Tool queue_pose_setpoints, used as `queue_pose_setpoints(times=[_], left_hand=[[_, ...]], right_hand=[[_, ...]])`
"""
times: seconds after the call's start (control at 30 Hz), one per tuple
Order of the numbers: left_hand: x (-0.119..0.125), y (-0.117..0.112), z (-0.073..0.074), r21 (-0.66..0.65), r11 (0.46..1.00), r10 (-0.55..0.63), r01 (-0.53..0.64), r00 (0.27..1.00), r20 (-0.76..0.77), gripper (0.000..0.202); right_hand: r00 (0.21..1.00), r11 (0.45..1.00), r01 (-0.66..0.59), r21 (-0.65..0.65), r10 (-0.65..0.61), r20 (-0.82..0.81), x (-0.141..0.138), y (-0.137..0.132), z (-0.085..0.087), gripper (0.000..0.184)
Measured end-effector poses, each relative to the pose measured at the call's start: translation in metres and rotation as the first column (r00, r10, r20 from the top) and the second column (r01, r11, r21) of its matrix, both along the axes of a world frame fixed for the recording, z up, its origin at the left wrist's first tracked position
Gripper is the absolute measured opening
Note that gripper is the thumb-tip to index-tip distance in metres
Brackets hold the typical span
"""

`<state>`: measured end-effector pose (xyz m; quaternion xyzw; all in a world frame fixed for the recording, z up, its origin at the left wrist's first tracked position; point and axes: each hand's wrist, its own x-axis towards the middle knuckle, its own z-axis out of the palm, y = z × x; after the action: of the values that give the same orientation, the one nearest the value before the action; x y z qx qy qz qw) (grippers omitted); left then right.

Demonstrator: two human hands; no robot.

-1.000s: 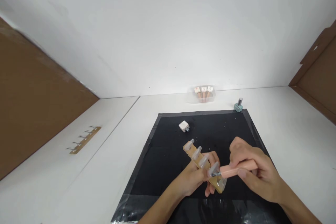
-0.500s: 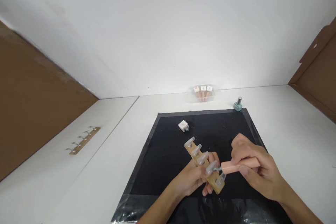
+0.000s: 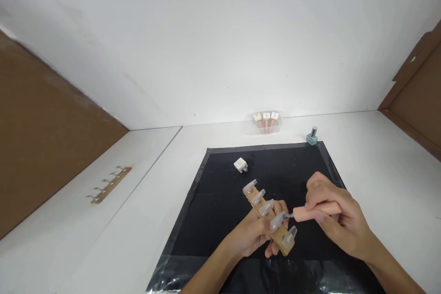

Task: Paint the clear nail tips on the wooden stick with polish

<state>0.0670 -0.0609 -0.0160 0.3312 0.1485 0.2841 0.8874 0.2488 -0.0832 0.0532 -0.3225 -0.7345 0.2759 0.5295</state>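
Note:
My left hand is closed round a wooden nail tip stand, which slants from upper left to lower right. Several clear false nails stand in a row along it. My right hand pinches a nail polish brush by its peach handle. The grey-coated bristles meet the tip of the second false nail from the near end. On the black mat beyond my hands lies a white square nail polish bottle, its neck pointing to the lower right.
A clear plastic tray by the back wall holds three peach-handled bottles. At the mat's far right corner stands a blue-green bottle with a silver cap. Another wooden stand with clips lies left. Brown boards edge the sides.
The brush in my right hand has shifted slightly up and right, its bristles now at the false nail's tip instead of lower along it. My left hand and the stand have barely moved.

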Motion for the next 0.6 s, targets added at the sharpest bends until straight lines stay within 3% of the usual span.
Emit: queue_pose_setpoints(times=[0.13,0.27,0.4,0.53,0.6], left_hand=[[0.0,-0.0002,-0.0012,-0.002,1.0,0.0,0.0,1.0,0.009,0.025],[0.0003,-0.0004,-0.0021,0.022,1.0,-0.011,0.012,1.0,-0.027,0.024],[0.0017,-0.0007,-0.0001,0.042,0.999,-0.001,0.002,0.999,-0.034,0.03],[0.0023,-0.001,0.0011,0.051,0.999,0.001,0.002,0.998,-0.058,0.032],[0.0023,-0.0007,0.0007,0.054,0.999,-0.001,0.004,0.999,-0.054,0.032]], right_hand=[[0.997,0.997,-0.072,-0.024,0.072,0.002,-0.0006,-0.0007,-0.0003,0.008],[1.0,0.998,-0.018,-0.065,0.017,-0.013,0.0005,-0.0018,-0.0014,0.012],[0.996,0.993,-0.089,-0.073,0.089,0.003,0.0015,-0.0017,-0.0022,0.007],[1.0,0.995,-0.017,-0.095,0.019,0.016,0.0019,-0.0013,-0.002,0.012],[0.999,0.995,-0.049,-0.085,0.049,-0.006,0.002,-0.0012,-0.0016,0.01]])
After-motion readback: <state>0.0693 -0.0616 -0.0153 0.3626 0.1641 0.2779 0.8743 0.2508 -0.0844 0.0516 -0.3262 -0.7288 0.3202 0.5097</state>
